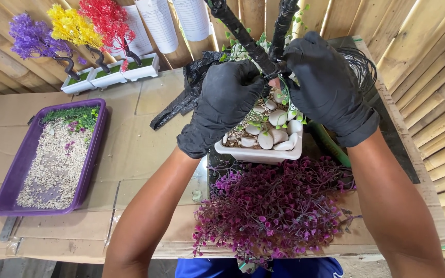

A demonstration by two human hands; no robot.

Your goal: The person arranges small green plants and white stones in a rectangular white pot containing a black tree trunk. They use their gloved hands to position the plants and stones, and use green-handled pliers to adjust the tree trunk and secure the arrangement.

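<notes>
Both my hands wear black gloves. My left hand (225, 103) grips a black wrapped branch (245, 38) of an artificial tree that rises from a white rectangular pot (261, 154). My right hand (325, 85) closes around a second black branch (284, 23) right beside it. White pebbles (276, 135) and small green leaves fill the pot under my hands. A bunch of purple artificial foliage (276, 206) lies on the table in front of the pot.
A purple tray (6, 198) of fine gravel with green tufts sits at the left. Three small trees, purple, yellow and red (106, 20), stand in white pots at the back. A coil of black wire (361, 67) lies behind my right hand. Bamboo walls surround the cardboard-covered table (145, 139).
</notes>
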